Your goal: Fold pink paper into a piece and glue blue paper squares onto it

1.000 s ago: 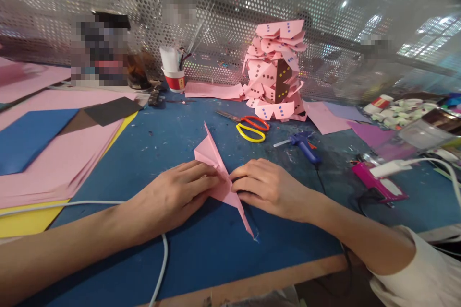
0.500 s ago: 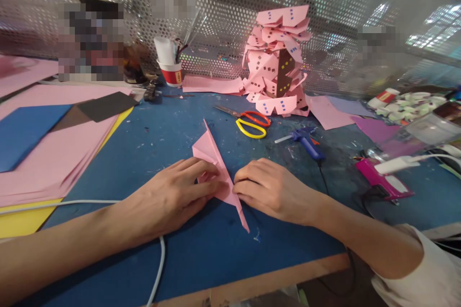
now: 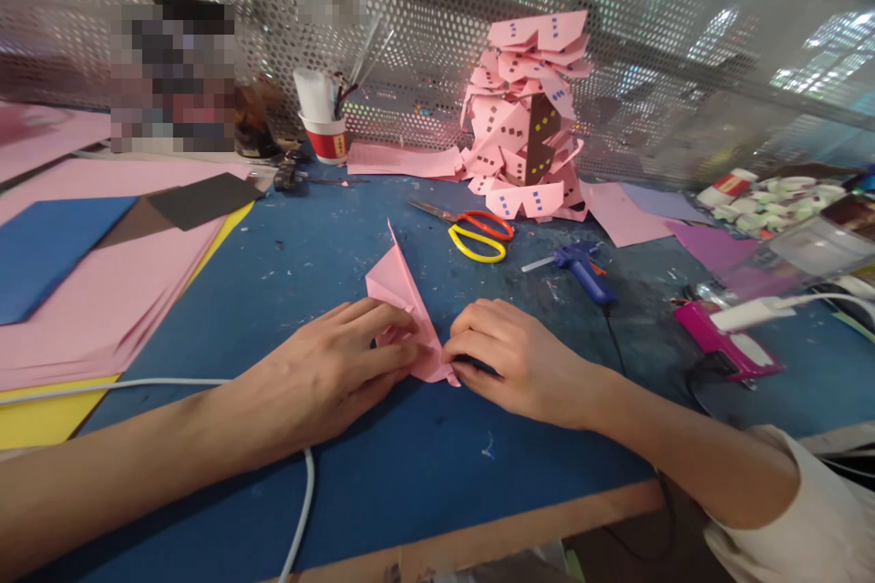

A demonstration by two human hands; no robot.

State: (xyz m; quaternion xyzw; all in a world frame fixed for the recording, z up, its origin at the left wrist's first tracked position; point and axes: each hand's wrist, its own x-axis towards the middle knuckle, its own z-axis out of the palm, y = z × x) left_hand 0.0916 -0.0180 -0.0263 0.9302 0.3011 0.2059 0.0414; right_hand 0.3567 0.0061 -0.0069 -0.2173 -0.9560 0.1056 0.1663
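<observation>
A folded piece of pink paper [image 3: 391,281] stands tilted on the blue tabletop, with a narrow folded strip along its right edge. My left hand [image 3: 342,360] grips its lower left part, thumb and fingers closing on the paper. At the lower right edge, the fingertips of my right hand [image 3: 512,363] pinch the folded strip, whose lower end bends in by the thumb. Beyond the paper lie scissors [image 3: 477,257] with one red and one yellow handle. A blue glue gun [image 3: 584,271] rests to the right of them.
A tall pile of pink paper pieces with small coloured squares [image 3: 509,123] stands at the back. Pink sheets [image 3: 170,273] are stacked at left. A paper cup [image 3: 328,141] holds tools. A white cable [image 3: 305,492] passes under my left forearm. A magenta power block [image 3: 728,342] sits right.
The strip's lower end, which stuck out toward me, is now folded back near my right fingertips. My right hand has shifted only slightly; the left hand stays in place.
</observation>
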